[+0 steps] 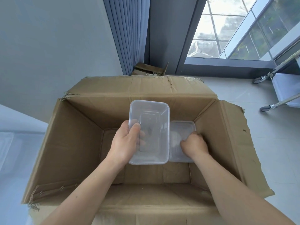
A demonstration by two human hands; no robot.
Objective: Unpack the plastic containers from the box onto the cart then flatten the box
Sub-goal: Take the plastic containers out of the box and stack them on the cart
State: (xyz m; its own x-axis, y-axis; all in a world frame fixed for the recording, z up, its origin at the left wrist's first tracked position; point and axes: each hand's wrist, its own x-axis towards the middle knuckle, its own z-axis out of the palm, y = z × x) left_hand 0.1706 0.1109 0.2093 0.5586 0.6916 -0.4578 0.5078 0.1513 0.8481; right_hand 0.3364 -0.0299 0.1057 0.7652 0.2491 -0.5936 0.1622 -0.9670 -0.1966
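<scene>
In the open box (78, 143), a container (149, 111) is pinched at its rim by the left hand (125, 143); a second container (180, 127), near the right wall, is gripped by the curled right hand (194, 144).

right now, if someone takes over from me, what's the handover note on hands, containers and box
Left hand grips one clear rectangular plastic container, lifted inside the open brown cardboard box.
Right hand grips a second clear container lower down, by the box's right wall.
No other containers show in the box.
To do: set both on the metal wheeled cart at right, then flatten the box.
</scene>
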